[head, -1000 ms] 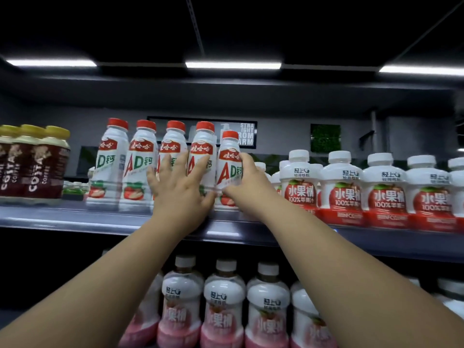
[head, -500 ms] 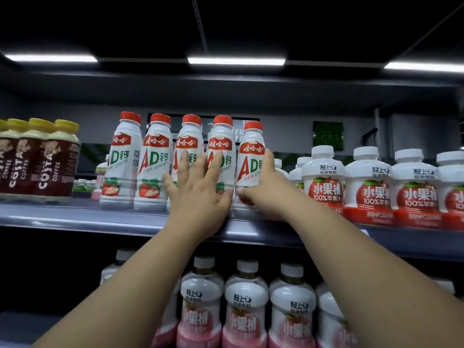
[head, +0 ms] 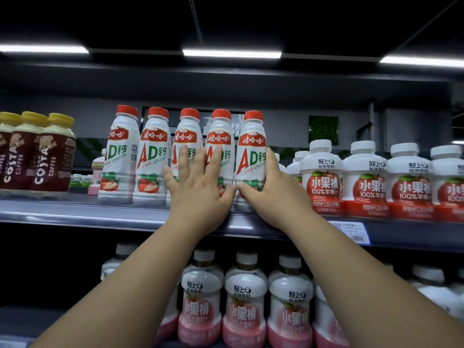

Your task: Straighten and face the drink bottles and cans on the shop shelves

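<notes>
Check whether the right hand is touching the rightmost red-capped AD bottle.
Touching. The head view shows the right hand curled round the lower part of the rightmost red-capped AD bottle, thumb across its front.

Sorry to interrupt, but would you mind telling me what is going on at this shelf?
A person is facing a row of five red-capped AD bottles on the upper shelf. The left hand lies flat, fingers straight, against the third and fourth; the right hand grips the rightmost bottle low down. All five stand upright, labels mostly forward.
</notes>
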`<act>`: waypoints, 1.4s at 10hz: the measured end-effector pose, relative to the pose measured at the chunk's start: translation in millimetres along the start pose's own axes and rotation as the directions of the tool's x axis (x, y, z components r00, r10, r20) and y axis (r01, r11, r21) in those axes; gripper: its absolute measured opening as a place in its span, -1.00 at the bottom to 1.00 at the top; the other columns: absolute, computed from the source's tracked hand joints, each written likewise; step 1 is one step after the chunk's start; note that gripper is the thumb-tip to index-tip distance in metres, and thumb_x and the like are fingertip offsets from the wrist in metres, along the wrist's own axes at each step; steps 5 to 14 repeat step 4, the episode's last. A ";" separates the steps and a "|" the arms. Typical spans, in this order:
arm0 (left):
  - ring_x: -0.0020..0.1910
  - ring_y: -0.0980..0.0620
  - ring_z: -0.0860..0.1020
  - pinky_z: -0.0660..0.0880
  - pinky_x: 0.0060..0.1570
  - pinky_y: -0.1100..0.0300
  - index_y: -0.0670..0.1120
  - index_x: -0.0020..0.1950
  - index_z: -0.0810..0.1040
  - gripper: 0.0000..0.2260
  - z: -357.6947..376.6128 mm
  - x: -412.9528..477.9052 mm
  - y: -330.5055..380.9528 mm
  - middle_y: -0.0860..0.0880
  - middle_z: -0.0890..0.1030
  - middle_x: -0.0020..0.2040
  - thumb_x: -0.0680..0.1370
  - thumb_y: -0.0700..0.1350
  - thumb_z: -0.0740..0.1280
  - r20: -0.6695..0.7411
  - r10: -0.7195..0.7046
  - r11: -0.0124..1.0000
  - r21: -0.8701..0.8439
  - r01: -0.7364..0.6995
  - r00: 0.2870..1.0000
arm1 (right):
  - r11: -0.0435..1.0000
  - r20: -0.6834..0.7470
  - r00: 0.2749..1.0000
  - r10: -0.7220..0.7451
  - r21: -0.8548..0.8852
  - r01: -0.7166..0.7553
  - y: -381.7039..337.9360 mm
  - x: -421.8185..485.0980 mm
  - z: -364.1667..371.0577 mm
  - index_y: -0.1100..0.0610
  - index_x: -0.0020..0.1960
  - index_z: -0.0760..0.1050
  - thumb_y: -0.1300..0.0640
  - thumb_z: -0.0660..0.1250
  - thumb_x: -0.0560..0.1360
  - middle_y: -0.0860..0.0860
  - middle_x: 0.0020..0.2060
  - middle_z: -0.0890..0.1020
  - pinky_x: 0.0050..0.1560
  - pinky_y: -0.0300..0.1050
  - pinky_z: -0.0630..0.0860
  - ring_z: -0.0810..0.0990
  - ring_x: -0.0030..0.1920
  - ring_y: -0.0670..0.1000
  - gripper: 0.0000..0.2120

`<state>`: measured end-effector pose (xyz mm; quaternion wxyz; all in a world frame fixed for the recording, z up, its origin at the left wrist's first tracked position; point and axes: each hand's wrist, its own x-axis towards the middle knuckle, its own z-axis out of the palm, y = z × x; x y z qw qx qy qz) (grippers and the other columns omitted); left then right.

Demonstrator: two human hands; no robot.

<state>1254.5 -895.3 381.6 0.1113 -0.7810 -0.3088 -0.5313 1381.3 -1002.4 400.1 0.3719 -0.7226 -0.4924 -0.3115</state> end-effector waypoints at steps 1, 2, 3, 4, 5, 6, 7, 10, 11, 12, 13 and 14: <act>0.56 -0.10 -0.37 -0.27 0.46 -0.34 0.15 0.60 -0.23 -0.29 -0.5 -0.3 0.7 -0.01 -0.16 0.63 0.57 0.32 0.04 0.018 0.009 1.000 0.012 -0.010 1.000 | 0.996 -0.037 0.999 -0.029 -0.087 0.025 -4.1 -11.7 -4.7 -0.03 0.61 -0.14 -0.33 0.23 0.51 0.00 0.34 0.50 0.10 0.03 0.48 0.53 0.25 0.10 -0.12; 0.56 -0.10 -0.36 -0.28 0.46 -0.33 0.14 0.60 -0.22 -0.27 -3.1 -0.5 0.2 -0.02 -0.15 0.63 0.56 0.31 0.07 0.033 0.013 1.000 0.003 -0.013 0.999 | 0.984 -0.015 0.993 -0.121 -0.131 0.118 -1.4 -33.9 -13.4 -0.04 0.62 -0.10 -0.27 0.25 0.52 -0.03 0.44 0.37 0.32 0.03 0.37 0.39 0.37 0.04 -0.16; 0.58 -0.10 -0.31 -0.27 0.47 -0.31 0.15 0.61 -0.15 -0.28 -9.1 -5.0 2.4 -0.04 -0.11 0.63 0.56 0.30 0.10 0.049 0.023 0.999 -0.024 -0.022 0.999 | 0.971 0.067 0.987 -0.143 -0.184 0.153 4.9 -62.8 -17.6 -0.06 0.63 -0.09 -0.26 0.25 0.53 -0.03 0.56 0.19 0.53 0.02 0.11 0.17 0.53 0.03 -0.17; 0.60 -0.09 -0.23 -0.20 0.51 -0.25 0.18 0.60 -0.11 -0.31 -17.1 -21.8 -4.6 -0.04 -0.10 0.64 0.56 0.29 0.13 0.091 0.049 0.999 -0.024 -0.047 0.995 | 0.966 0.120 0.986 -0.115 -0.218 0.139 15.4 -87.0 -29.5 -0.09 0.63 -0.12 -0.27 0.23 0.53 -0.02 0.61 0.07 0.58 0.04 -0.06 0.02 0.59 0.03 -0.18; 0.60 -0.09 -0.23 -0.20 0.51 -0.25 0.18 0.60 -0.11 -0.31 -17.1 -21.8 -4.6 -0.04 -0.10 0.64 0.56 0.29 0.13 0.091 0.049 0.999 -0.024 -0.047 0.995 | 0.966 0.120 0.986 -0.115 -0.218 0.139 15.4 -87.0 -29.5 -0.09 0.63 -0.12 -0.27 0.23 0.53 -0.02 0.61 0.07 0.58 0.04 -0.06 0.02 0.59 0.03 -0.18; 0.60 -0.09 -0.23 -0.20 0.51 -0.25 0.18 0.60 -0.11 -0.31 -17.1 -21.8 -4.6 -0.04 -0.10 0.64 0.56 0.29 0.13 0.091 0.049 0.999 -0.024 -0.047 0.995 | 0.966 0.120 0.986 -0.115 -0.218 0.139 15.4 -87.0 -29.5 -0.09 0.63 -0.12 -0.27 0.23 0.53 -0.02 0.61 0.07 0.58 0.04 -0.06 0.02 0.59 0.03 -0.18; 0.60 -0.09 -0.23 -0.20 0.51 -0.25 0.18 0.60 -0.11 -0.31 -17.1 -21.8 -4.6 -0.04 -0.10 0.64 0.56 0.29 0.13 0.091 0.049 0.999 -0.024 -0.047 0.995 | 0.966 0.120 0.986 -0.115 -0.218 0.139 15.4 -87.0 -29.5 -0.09 0.63 -0.12 -0.27 0.23 0.53 -0.02 0.61 0.07 0.58 0.04 -0.06 0.02 0.59 0.03 -0.18; 0.60 -0.09 -0.23 -0.20 0.51 -0.25 0.18 0.60 -0.11 -0.31 -17.1 -21.8 -4.6 -0.04 -0.10 0.64 0.56 0.29 0.13 0.091 0.049 0.999 -0.024 -0.047 0.995 | 0.966 0.120 0.986 -0.115 -0.218 0.139 15.4 -87.0 -29.5 -0.09 0.63 -0.12 -0.27 0.23 0.53 -0.02 0.61 0.07 0.58 0.04 -0.06 0.02 0.59 0.03 -0.18; 0.60 -0.09 -0.23 -0.20 0.51 -0.25 0.18 0.60 -0.11 -0.31 -17.1 -21.8 -4.6 -0.04 -0.10 0.64 0.56 0.29 0.13 0.091 0.049 0.999 -0.024 -0.047 0.995 | 0.966 0.120 0.986 -0.115 -0.218 0.139 15.4 -87.0 -29.5 -0.09 0.63 -0.12 -0.27 0.23 0.53 -0.02 0.61 0.07 0.58 0.04 -0.06 0.02 0.59 0.03 -0.18; 0.60 -0.09 -0.23 -0.20 0.51 -0.25 0.18 0.60 -0.11 -0.31 -17.1 -21.8 -4.6 -0.04 -0.10 0.64 0.56 0.29 0.13 0.091 0.049 0.999 -0.024 -0.047 0.995 | 0.966 0.120 0.986 -0.115 -0.218 0.139 15.4 -87.0 -29.5 -0.09 0.63 -0.12 -0.27 0.23 0.53 -0.02 0.61 0.07 0.58 0.04 -0.06 0.02 0.59 0.03 -0.18; 0.60 -0.09 -0.23 -0.20 0.51 -0.25 0.18 0.60 -0.11 -0.31 -17.1 -21.8 -4.6 -0.04 -0.10 0.64 0.56 0.29 0.13 0.091 0.049 0.999 -0.024 -0.047 0.995 | 0.966 0.120 0.986 -0.115 -0.218 0.139 15.4 -87.0 -29.5 -0.09 0.63 -0.12 -0.27 0.23 0.53 -0.02 0.61 0.07 0.58 0.04 -0.06 0.02 0.59 0.03 -0.18; 0.60 -0.09 -0.23 -0.20 0.51 -0.25 0.18 0.60 -0.11 -0.31 -17.1 -21.8 -4.6 -0.04 -0.10 0.64 0.56 0.29 0.13 0.091 0.049 0.999 -0.024 -0.047 0.995 | 0.966 0.120 0.986 -0.115 -0.218 0.139 15.4 -87.0 -29.5 -0.09 0.63 -0.12 -0.27 0.23 0.53 -0.02 0.61 0.07 0.58 0.04 -0.06 0.02 0.59 0.03 -0.18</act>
